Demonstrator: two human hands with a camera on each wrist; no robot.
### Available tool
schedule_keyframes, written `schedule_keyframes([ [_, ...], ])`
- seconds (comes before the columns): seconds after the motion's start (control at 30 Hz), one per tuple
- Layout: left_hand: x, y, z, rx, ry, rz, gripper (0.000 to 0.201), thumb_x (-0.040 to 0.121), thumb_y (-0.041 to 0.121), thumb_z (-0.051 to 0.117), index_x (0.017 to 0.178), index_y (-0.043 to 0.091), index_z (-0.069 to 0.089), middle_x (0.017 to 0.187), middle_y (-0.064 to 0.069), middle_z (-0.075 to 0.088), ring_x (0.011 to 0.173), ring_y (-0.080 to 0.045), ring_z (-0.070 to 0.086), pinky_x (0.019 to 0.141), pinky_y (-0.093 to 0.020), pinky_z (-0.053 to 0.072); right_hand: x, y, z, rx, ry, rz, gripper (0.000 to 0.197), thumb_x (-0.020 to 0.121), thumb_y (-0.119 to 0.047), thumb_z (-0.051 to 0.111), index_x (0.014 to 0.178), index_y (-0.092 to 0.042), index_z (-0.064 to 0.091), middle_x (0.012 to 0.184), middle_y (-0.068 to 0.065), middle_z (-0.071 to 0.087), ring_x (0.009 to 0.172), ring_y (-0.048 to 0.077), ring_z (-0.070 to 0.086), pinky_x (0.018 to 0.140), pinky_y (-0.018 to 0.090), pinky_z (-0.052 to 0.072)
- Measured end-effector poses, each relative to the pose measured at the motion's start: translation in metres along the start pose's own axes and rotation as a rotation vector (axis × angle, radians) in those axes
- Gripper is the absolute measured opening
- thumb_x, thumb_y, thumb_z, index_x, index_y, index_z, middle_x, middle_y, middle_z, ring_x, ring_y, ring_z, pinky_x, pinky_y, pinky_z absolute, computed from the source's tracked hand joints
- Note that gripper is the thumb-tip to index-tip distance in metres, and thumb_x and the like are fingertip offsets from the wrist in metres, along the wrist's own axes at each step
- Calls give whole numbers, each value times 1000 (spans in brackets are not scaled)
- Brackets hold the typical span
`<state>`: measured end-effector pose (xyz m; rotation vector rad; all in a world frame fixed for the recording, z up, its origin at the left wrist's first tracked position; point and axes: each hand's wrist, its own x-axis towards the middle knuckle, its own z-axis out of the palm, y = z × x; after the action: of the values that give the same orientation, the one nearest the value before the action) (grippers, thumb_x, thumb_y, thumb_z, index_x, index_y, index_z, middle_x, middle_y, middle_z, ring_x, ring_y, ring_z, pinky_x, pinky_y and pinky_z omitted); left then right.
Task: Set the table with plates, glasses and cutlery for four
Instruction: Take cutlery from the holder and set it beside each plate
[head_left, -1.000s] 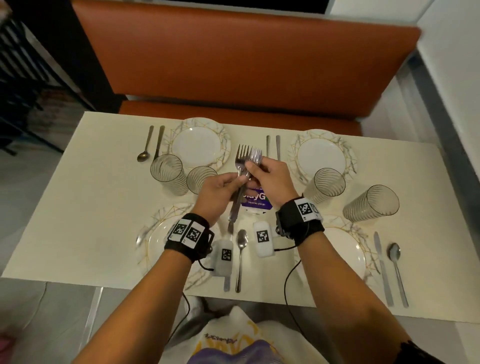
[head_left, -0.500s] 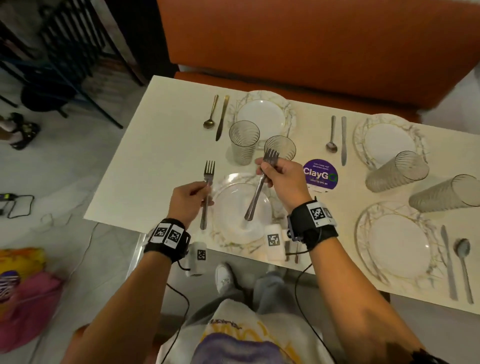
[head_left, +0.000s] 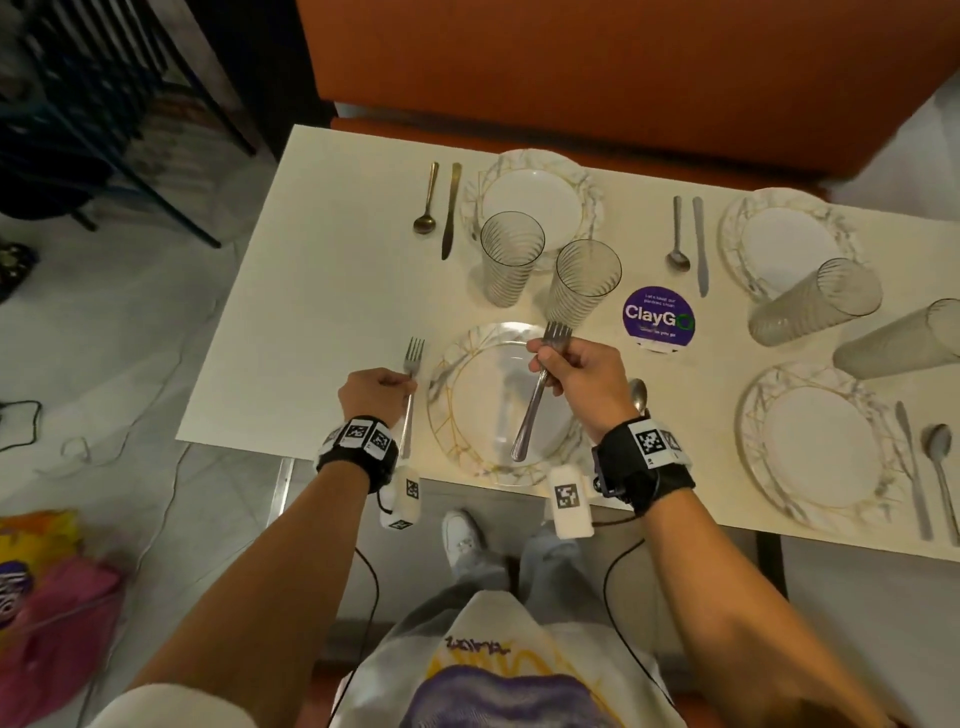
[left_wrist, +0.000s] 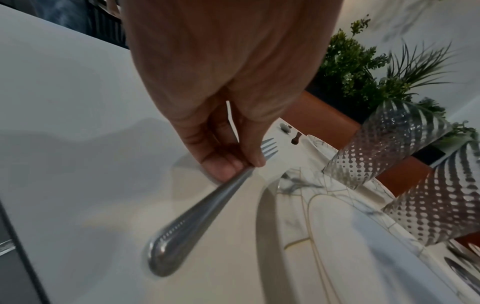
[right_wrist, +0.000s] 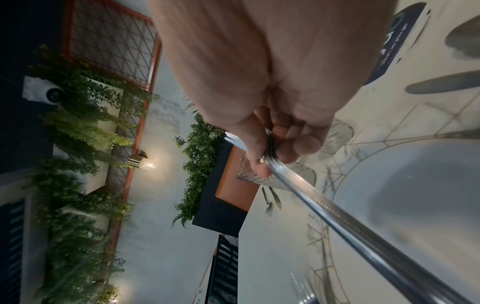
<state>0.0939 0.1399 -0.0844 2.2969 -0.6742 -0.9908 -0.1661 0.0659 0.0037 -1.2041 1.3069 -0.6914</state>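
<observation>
Splitting the forks: one goes down at the near-left place.

A second ago both my hands held the bundle of forks together over the table's middle; now my left hand pinches a single silver metal fork by the neck, lowered just left of the gold-veined white marble-pattern plate, so this setting is nearly complete. My right hand is curled round the remaining steel forks, held over that plate. All four plates look empty, as do the ribbed clear glass tumblers, two upright, two tilted at right.
</observation>
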Motion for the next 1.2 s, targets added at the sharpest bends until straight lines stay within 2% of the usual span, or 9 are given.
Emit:
schedule_keyframes([
  [0.13,-1,-2,1,13,-4,23,2,84,19,84,82,18,83,75,-1,77,74,-22,76,85,-33,63,0,1,-2,-1,18,5,17,98,-9,62,107,-13,76,85,5,76,64,5,59,63,24,47],
  [0.33,-2,-3,3,0,17,40,6,82,17,86,77,18,82,72,-2,77,74,-25,76,83,-38,64,1,1,-2,21,1,17,16,98,-9,62,106,-13,76,84,4,75,62,4,58,62,23,46],
  [0.57,-9,-4,0,-41,46,49,4,85,18,85,85,15,83,70,-4,76,65,-21,72,83,-37,64,1,3,-5,37,-19,29,14,97,-11,65,101,-16,77,82,3,76,63,7,58,61,25,46],
  [0.67,-14,-4,-4,5,94,113,8,89,19,80,92,12,84,78,-4,77,66,-16,66,79,-32,62,-1,3,-9,43,-23,29,13,97,-11,65,100,-16,77,83,4,76,65,9,58,61,25,46],
  [0.77,-23,6,-5,43,175,193,17,98,25,71,102,11,80,92,-5,77,77,-16,65,66,-15,46,-3,5,-13,57,-12,39,11,96,-11,67,100,-14,77,83,5,76,64,10,58,60,25,46],
  [0.87,-39,24,8,55,257,374,22,101,31,64,106,13,76,96,-2,75,81,-18,65,72,-28,51,-4,7,-21,85,5,49,12,94,-12,69,103,-9,77,85,10,77,64,11,58,59,24,46],
  [0.93,-57,42,24,0,210,498,19,99,30,66,104,14,75,89,2,72,76,-14,63,73,-26,50,-5,8,-30,106,20,59,14,94,-12,70,103,-5,77,86,13,77,62,11,57,57,23,46],
  [1.03,-92,75,57,-108,62,628,11,96,27,70,96,17,74,82,8,71,74,-6,64,70,-9,47,-7,11,-48,163,48,94,12,91,-13,73,98,-3,76,82,13,76,56,10,57,54,23,47],
  [1.2,-140,120,124,-185,-380,540,15,90,35,78,100,25,76,87,8,76,82,-8,72,76,-19,57,-8,25,-104,149,107,80,15,86,-16,80,94,-4,78,69,7,73,55,12,60,52,21,48],
])
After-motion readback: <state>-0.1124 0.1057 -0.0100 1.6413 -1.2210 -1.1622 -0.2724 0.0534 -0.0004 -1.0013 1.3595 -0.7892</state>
